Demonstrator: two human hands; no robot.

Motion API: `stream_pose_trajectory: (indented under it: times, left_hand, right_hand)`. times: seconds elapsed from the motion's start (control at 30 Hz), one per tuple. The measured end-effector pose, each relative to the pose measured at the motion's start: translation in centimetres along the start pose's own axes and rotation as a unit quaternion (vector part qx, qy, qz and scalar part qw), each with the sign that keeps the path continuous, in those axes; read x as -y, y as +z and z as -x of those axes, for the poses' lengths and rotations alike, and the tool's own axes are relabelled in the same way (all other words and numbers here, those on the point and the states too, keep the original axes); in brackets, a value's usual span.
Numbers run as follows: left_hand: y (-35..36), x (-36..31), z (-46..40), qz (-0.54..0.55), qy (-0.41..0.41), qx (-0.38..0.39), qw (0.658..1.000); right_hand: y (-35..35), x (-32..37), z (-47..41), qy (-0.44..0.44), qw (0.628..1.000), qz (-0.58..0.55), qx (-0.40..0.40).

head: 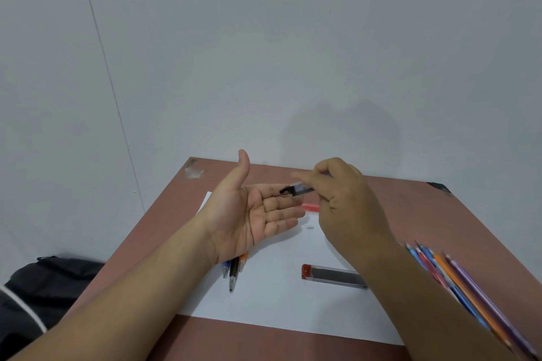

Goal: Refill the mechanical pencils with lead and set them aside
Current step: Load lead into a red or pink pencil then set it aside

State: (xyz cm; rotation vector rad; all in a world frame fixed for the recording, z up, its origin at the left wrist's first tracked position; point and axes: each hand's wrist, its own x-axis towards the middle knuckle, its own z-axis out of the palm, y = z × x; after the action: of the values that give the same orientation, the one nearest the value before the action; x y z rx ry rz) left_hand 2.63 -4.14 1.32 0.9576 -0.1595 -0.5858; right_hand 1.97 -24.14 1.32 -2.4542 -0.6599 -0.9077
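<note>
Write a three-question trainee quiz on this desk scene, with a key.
1. True or false: the left hand is palm-up and empty.
2. Which does the right hand hold? A) lead case with black cap B) eraser C) orange pencil
3. Fill in: the lead case with red cap lies on the white ____.

Key: 1 true. 2 A, pinched above the left palm, cap toward it. 3 paper.

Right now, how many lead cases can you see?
2 for sure: a black-capped lead case in the right hand, tipped over the open left hand, and a red-capped case lying on the white paper. A red object behind the fingers might be another.
</note>
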Motion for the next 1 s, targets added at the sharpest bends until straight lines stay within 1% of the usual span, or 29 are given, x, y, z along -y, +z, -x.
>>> stream_pose_trajectory:
  times: [0.13,0.23,0.33,0.43,0.6,0.87,1.0]
  left_hand:
    - [0.10,0.01,0.01,-0.002,0.001,-0.001,1.000]
    - [0.13,0.00,-0.01,-0.003,-0.001,0.001,1.000]
    - [0.06,0.01,-0.06,-0.002,-0.001,-0.004,1.000]
    - [0.07,0.04,-0.03,0.001,-0.003,-0.003,1.000]
    - [0.20,0.00,0.00,0.001,0.000,-0.007,1.000]
    - [0.13,0.03,-0.05,-0.007,-0.001,-0.001,1.000]
    - [0.05,0.05,-0.06,-0.008,0.000,0.002,1.000]
  right_hand:
    - [-0.02,-0.03,0.02,-0.010,1.000,0.010,0.000]
    - [0.01,-0.08,-0.18,0.002,1.000,0.006,0.011]
    - [-0.10,0.12,-0.07,-0.005,1.000,0.004,0.002]
    - [-0.25,0.05,-0.11,0.014,1.000,-0.004,0.007]
    - [-0.40,0.38,-0.21,0.012,1.000,-0.004,0.007]
    - [-0.25,0.43,-0.10,-0.008,1.000,0.007,0.001]
    - [-0.31,0.11,-0.15,0.013,1.000,-0.015,0.005]
